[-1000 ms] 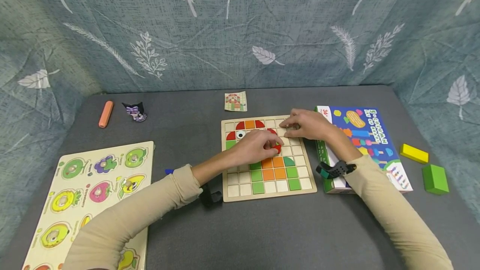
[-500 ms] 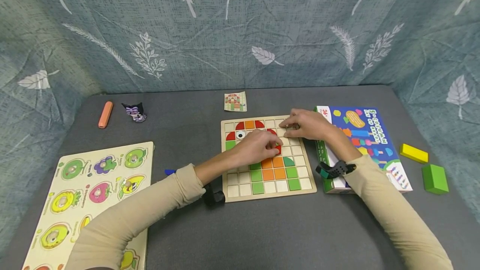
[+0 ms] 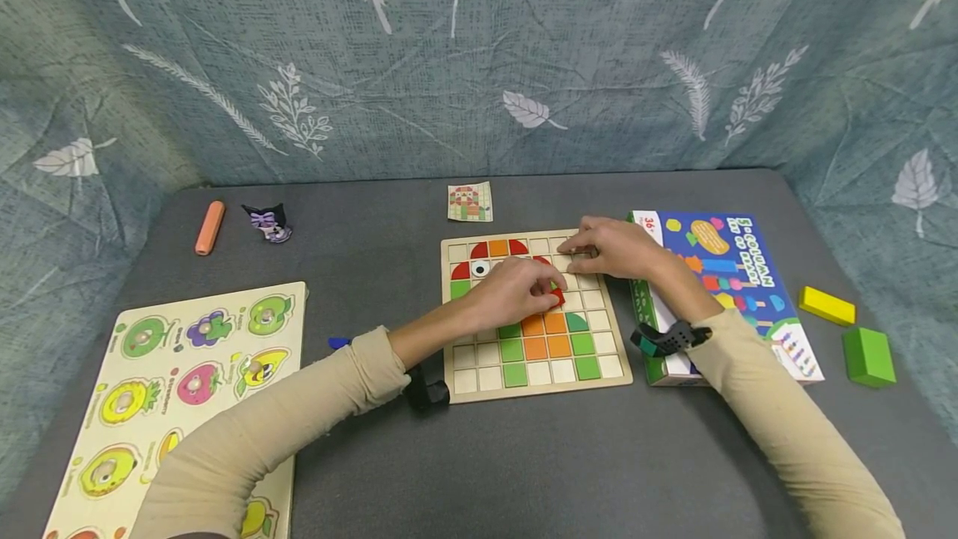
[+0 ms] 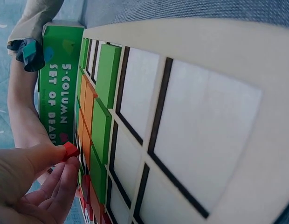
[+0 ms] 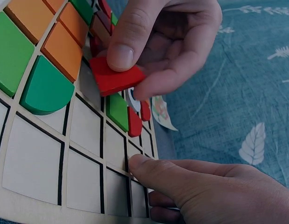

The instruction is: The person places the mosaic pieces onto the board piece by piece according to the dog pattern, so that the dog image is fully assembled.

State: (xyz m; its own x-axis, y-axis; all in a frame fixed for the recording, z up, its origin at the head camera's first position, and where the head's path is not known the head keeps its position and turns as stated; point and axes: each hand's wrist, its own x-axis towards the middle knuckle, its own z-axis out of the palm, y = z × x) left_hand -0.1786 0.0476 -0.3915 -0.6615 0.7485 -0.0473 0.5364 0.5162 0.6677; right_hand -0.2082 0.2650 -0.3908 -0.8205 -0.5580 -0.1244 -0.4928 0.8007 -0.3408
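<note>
My left hand (image 3: 512,294) pinches a small red tile (image 5: 107,81) between thumb and fingers, tilted over the middle of the wooden grid board (image 3: 466,381). Seen from the left wrist, the red tile (image 4: 71,150) pokes out past the thumb tip. My right hand (image 3: 617,248) touches the board's upper right part, its thumb lying on a bare square in the right wrist view. Red, orange and green tiles fill part of the grid, among them an orange tile (image 3: 559,346), a rounded green tile (image 5: 46,88) and an eye tile (image 3: 480,269). My left hand hides several squares.
A small pattern card (image 3: 470,203) lies behind the board. At right are a bead-set box (image 3: 737,289), a yellow block (image 3: 827,307) and a green block (image 3: 868,358). A fruit puzzle board (image 3: 168,368), an orange stick (image 3: 210,228) and a small figurine (image 3: 269,223) occupy the left.
The red tile turns slightly in my left fingers, its visible face shifting between frames. My right hand stays at the same spot on the board.
</note>
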